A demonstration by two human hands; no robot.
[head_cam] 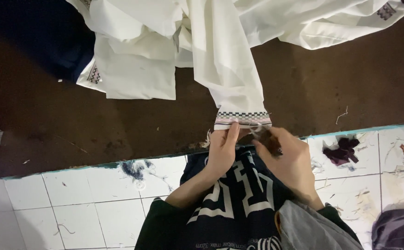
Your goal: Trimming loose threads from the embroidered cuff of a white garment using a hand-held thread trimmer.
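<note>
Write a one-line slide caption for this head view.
Left hand pinches the patterned cuff of a white garment while the right hand works a small dark tool at its loose threads.

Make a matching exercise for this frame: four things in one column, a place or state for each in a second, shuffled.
1. left hand
2. right hand
3. white garment
4. purple scraps

A. on white tiles at right
B. holds a small dark tool
C. spread over the brown table
D. pinches the patterned cuff

Pairs: 1-D, 2-B, 3-C, 4-A
</note>
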